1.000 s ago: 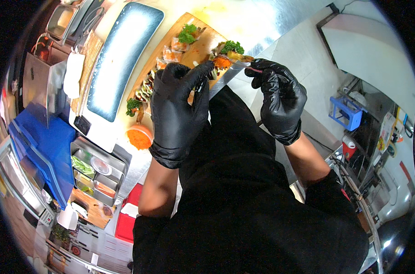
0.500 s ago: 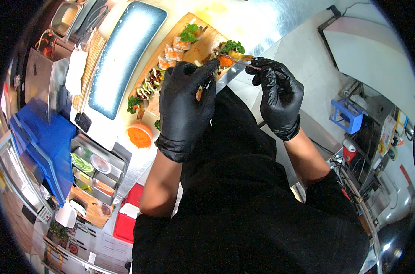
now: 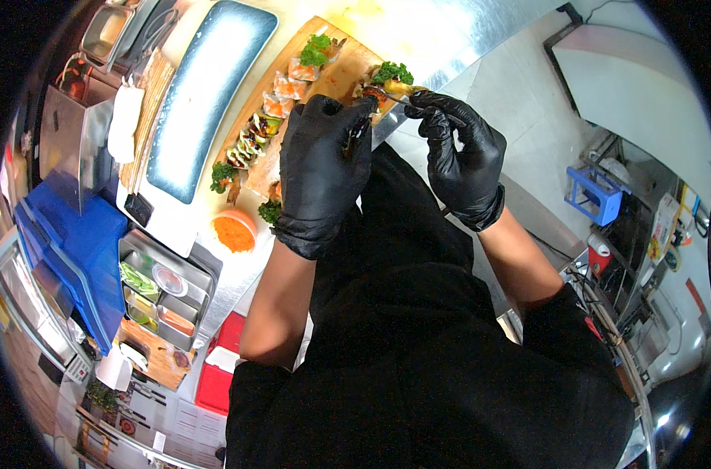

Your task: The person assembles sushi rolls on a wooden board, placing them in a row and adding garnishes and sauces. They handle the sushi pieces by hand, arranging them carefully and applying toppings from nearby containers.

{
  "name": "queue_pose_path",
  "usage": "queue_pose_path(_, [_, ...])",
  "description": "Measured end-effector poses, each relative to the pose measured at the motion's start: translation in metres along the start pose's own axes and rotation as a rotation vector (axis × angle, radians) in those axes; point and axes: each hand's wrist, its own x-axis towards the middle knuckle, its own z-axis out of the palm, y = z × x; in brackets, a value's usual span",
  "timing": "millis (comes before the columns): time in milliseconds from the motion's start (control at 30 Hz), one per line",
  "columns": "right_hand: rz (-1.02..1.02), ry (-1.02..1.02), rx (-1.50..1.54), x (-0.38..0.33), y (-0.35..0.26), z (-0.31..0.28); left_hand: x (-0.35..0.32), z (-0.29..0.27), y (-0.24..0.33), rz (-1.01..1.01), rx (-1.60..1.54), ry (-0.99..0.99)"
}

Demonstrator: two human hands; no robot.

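Your black top (image 3: pixel 426 328) fills the foreground, forearms reaching from its sleeves toward the counter. Your right hand (image 3: pixel 466 160), in a black glove, pinches a slim metal utensil (image 3: pixel 394 98) between thumb and fingertips, just off the right end of a wooden serving board (image 3: pixel 346 66). The utensil's far end reaches the topped food there, close to a curly green garnish (image 3: pixel 392 73). Your left hand (image 3: pixel 322 173), gloved alike, covers part of the board's near side; its fingers bend inward, and whether they grip anything cannot be told from this angle.

Left of that hand, sauce-striped roll pieces (image 3: pixel 252 141) line the board, with orange-topped roll pieces (image 3: pixel 287 84) farther up the same row. Just beside the board's lower left end, a small round bowl (image 3: pixel 250 218) holds fine orange filling (image 3: pixel 232 234).

Beyond the board lies a long platter (image 3: pixel 212 102) with a blue speckled border, and past it a slatted mat (image 3: pixel 154 90) and a white cloth (image 3: pixel 123 125). Well off to your right stands a blue plastic stool (image 3: pixel 608 209).
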Motion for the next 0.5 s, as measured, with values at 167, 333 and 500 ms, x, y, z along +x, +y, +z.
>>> queue_pose_path(167, [-0.014,-0.016,-0.023,0.0016,-0.0018,-0.0022,-0.0012,-0.0028,0.0025,-0.015,0.003,0.055])
queue_pose_path(333, [0.016,0.005,0.008,-0.0012,0.0043,-0.0024,-0.0018,-0.005,0.001,-0.006,-0.004,0.062])
queue_pose_path(500, [0.047,0.001,0.061,0.0014,-0.0011,-0.0036,-0.0044,-0.0109,0.0002,-0.041,-0.007,0.046])
